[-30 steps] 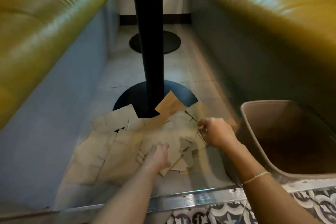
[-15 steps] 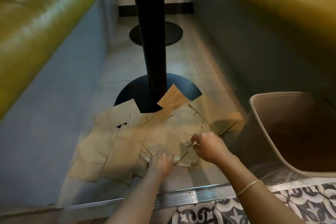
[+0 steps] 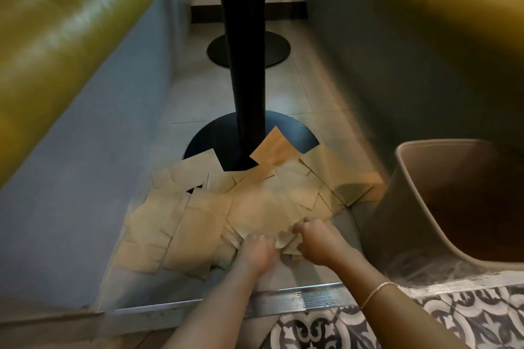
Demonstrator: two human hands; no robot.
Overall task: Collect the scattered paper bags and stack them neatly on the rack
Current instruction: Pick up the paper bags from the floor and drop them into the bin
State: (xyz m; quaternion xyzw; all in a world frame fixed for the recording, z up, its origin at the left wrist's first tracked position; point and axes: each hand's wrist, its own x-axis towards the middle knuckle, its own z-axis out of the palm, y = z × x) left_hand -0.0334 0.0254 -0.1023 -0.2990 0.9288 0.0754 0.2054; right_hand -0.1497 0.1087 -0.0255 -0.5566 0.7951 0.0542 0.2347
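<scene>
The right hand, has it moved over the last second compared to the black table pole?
Yes. The right hand has drawn back toward the person, away from the black pole, to the near edge of the paper bags, close beside the left hand.

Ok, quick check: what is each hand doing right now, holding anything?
Left hand: on the near edge of the paper bags; grip cannot be told through blur.
Right hand: fingers curled, pinching bags at the pile's near edge.

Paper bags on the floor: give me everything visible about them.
The paper bags are flat, brown kraft-looking sheets, fanned in an overlapping heap on the tiled floor. The far ones lie on the black round table base around its pole. The right edge nears the beige bin. The left hand and right hand grip the near edge. Motion blur hides print and count.
</scene>
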